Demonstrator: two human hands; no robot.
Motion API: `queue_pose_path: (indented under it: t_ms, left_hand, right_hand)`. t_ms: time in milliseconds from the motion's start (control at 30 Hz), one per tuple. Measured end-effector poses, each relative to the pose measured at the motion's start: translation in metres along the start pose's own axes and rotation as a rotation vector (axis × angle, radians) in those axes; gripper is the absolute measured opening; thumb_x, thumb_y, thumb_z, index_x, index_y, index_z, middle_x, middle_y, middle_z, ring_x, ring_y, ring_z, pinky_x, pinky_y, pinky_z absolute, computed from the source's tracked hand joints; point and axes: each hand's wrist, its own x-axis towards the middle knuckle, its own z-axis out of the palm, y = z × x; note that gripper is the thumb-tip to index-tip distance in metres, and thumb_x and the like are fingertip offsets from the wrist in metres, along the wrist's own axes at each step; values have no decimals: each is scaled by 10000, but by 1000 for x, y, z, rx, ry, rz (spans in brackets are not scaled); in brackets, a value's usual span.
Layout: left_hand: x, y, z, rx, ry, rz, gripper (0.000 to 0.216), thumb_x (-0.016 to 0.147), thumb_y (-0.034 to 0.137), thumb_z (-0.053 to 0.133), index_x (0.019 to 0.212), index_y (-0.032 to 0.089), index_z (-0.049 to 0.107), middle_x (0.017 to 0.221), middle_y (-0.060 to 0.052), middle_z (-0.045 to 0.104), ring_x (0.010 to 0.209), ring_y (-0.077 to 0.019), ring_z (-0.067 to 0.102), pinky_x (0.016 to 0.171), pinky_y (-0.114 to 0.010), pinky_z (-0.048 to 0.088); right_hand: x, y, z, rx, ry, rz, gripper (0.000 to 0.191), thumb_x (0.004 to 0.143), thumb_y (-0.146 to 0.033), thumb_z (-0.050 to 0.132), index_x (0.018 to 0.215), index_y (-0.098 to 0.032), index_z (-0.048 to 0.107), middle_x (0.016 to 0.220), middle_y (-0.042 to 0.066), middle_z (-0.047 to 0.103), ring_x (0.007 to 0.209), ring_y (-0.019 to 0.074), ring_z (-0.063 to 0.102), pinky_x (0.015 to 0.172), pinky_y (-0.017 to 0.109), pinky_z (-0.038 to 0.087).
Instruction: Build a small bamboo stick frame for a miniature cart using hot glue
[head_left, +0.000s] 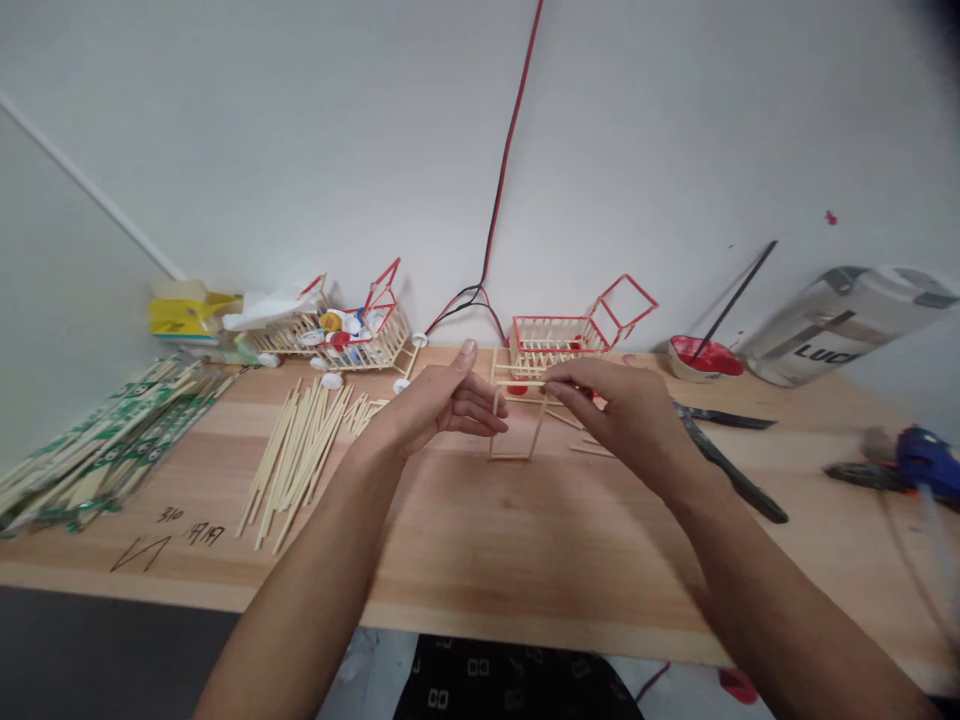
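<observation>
My right hand [607,400] pinches the upper right corner of a small square frame of thin wooden sticks [514,458], held upright above the table. Beside its left edge, my left hand [457,400] has its thumb raised and fingers stretched apart from the thumb; its fingertips overlap the frame's left stick, and whether they touch I cannot tell. Behind the hands stands a miniature stick-built cart [559,345] with red-painted rims and a raised red handle. Some short sticks [589,449] lie just under my right hand.
Bare sticks [296,460] and green-wrapped chopstick packs [112,440] lie left. Another cart [367,345] holds bottle caps. Toward the right are black-handled cutters [731,470], a bowl of red paint [705,358], a clear container [847,325] and a blue glue gun [926,460].
</observation>
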Motion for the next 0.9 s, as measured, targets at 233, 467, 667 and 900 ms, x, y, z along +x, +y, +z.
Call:
queue_pose_path:
  t_ms: [233,467,667,900]
  left_hand:
    - [-1,2,1,-23,2,-10,702,750,741,432,730,79,663,833,-149,696,717,-217,688,739,-370,540]
    - [0,2,0,-47,2,-27,514,822,554,481,745,73,642,836,-158,695,717,-223,692,752,-377,537]
    - [-1,5,4,-69,58,-34,186,770,293,541,861,133,563,754,-107,695,664,-223,691,676,-379,548]
    - [-1,4,2,184,234,51,195,800,304,503,874,141,582,973,-104,668,441,-84,571,352,-189,348]
  right_hand:
    - [1,-2,-2,-2,-19,-18,159,894,-209,497,894,-227,655,890,27,709,792,165,637,682,278,473]
    - [1,-2,-2,-48,-25,-33,150,897,-197,504,895,-216,652,888,22,706,801,156,630,687,268,465]
    - [2,-2,-2,-72,-30,-48,151,898,-188,507,890,-212,655,887,23,708,799,155,631,695,266,464]
    - [1,-3,-3,-68,-24,-52,163,902,-189,503,888,-208,664,892,24,708,783,147,627,685,256,463]
